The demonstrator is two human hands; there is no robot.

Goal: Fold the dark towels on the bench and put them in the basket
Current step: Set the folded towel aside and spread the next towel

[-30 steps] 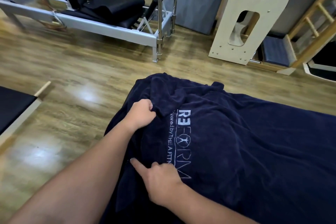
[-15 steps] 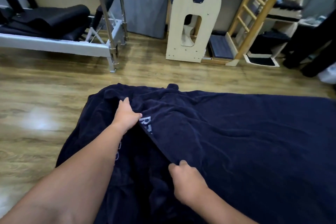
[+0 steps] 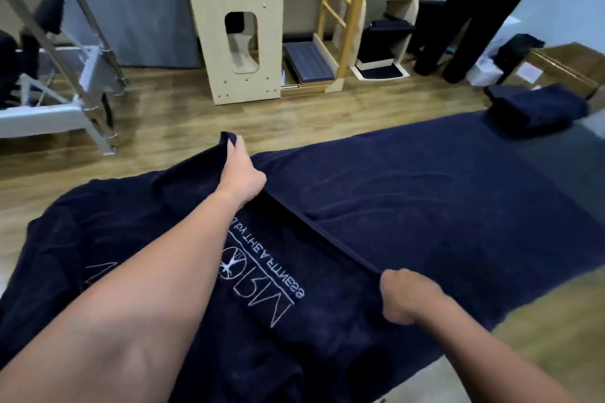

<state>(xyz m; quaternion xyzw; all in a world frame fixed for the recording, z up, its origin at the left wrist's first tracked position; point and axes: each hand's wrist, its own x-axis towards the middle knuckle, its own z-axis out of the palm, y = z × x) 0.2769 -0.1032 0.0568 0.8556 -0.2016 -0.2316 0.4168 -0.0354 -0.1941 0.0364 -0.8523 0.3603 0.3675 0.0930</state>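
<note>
A large dark navy towel (image 3: pixel 425 206) with white stitched lettering lies spread over the bench. My left hand (image 3: pixel 240 173) grips the far corner of its folded-over edge, lifted slightly above the surface. My right hand (image 3: pixel 404 296) pinches the near end of the same edge, so the hem runs taut between both hands. A second dark towel (image 3: pixel 537 108), folded into a bundle, sits at the far right end of the bench. No basket is in view.
Wooden floor (image 3: pixel 196 121) surrounds the bench. A metal-framed reformer (image 3: pixel 65 88) stands at the left, a pale wooden arched barrel (image 3: pixel 235 26) and a ladder frame (image 3: pixel 337 10) at the back. A person's dark-clothed legs (image 3: pixel 474 10) stand at the far right.
Both hands took hold of the towel's edge and drew it out to the right, stretching it straight. The lettering is uncovered again, and the view has swung right to show the folded bundle.
</note>
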